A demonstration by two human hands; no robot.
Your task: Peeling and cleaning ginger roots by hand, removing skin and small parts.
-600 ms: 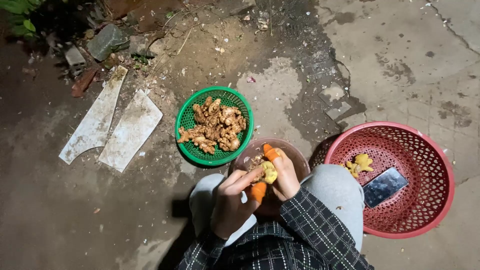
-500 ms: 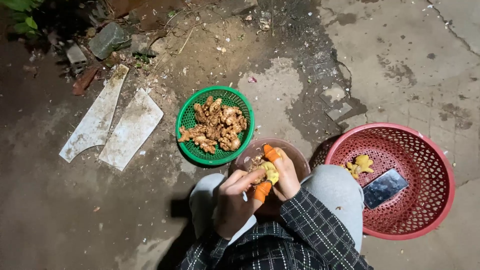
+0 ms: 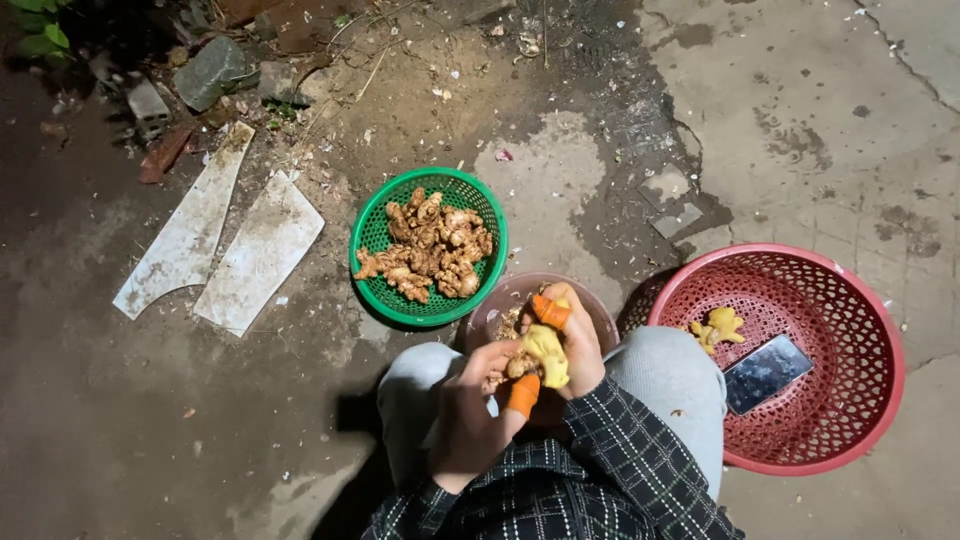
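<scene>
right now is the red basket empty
No, the red basket holds a peeled yellow ginger piece and a dark flat phone.

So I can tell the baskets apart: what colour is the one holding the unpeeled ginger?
Green; the basket shows best in the head view.

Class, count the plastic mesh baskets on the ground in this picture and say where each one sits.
2. The green basket of ginger sits ahead of the knees; the red basket sits at the person's right.
</scene>
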